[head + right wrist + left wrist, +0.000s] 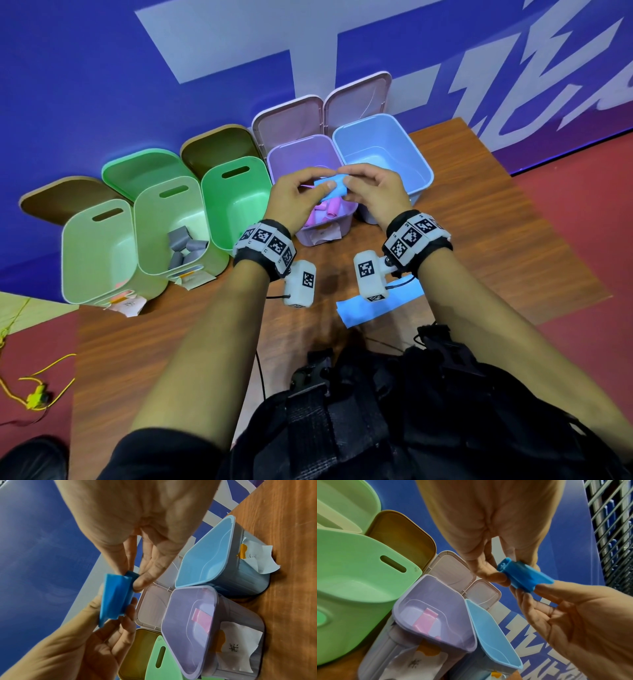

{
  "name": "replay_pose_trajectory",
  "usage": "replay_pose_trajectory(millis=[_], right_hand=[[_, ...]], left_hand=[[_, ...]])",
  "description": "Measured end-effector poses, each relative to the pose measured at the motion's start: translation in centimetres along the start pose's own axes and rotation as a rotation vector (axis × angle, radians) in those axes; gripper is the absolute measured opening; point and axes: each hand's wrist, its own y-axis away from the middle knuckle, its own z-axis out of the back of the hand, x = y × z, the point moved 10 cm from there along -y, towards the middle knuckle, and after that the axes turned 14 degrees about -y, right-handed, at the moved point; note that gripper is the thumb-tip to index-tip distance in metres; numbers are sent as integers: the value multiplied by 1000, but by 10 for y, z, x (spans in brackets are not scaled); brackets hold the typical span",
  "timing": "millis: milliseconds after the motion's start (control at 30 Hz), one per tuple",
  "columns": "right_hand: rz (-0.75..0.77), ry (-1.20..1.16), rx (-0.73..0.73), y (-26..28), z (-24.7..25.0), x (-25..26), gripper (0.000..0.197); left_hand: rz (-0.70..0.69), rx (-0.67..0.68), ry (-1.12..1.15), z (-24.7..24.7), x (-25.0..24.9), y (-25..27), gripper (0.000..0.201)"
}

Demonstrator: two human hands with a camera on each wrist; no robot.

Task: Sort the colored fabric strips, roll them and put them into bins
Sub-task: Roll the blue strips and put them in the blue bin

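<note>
— Look at the grip first. The left hand (297, 195) pinches one end of the small, half-rolled blue fabric strip (331, 187) between thumb and fingertips, and the right hand (374, 192) pinches the other end the same way. Both hands are closed on it, fingers curled in tight, nothing else in either one.

— Where is it, exactly?

— In the air, held up between the two hands, above the lilac plastic bin (337, 224) that has the pink fabric rolls (329, 209) in it. The pale blue plastic bin (418, 164) sits just to the right, touching the lilac one.

— So what could go wrong?

— The loose tail, I'd say. From the left wrist camera an outer flap of the strip sticks out free past the fingers, so if either pinch slackens the roll may spring open. And it hangs over the wrong bin: let go now and I think it lands among the pink ones.

— Anything else?

— A second flat blue fabric strip (394, 303) lies on the wooden table (496, 246) near the person's body, under the right wrist. A sleeve or a wrist cable could drag it off the edge. The grey fabric rolls (185, 248) in the pale green plastic bin (150, 212) are well apart and look safe.
</note>
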Motion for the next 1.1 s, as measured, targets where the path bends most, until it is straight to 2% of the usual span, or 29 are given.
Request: replay_pose_trajectory(millis=[100, 267, 400, 500, 700, 833, 1000, 1100], right_hand=[[5, 22, -22, -1, 2, -2, 15], [27, 85, -34, 1, 0, 3, 12], [-17, 17, -1, 4, -4, -1, 8], [-47, 3, 27, 5, -6, -6, 22], [2, 103, 36, 4, -6, -6, 10], [9, 164, 25, 2, -4, -5, 18], [-31, 235, -21, 5, 3, -7, 33], [-73, 173, -70, 6, 11, -9, 35]], left_hand=[[29, 12, 12, -2, 4, 0, 24], [25, 1, 49, -1, 4, 0, 22], [-1, 28, 3, -2, -2, 0, 17], [11, 34, -56, -1, 1, -1, 17], [52, 37, -53, -3, 2, 1, 31], [55, 61, 2, -8, 1, 3, 26], [51, 82, -33, -15, 2, 1, 26], [52, 106, -42, -22, 0, -2, 25]])
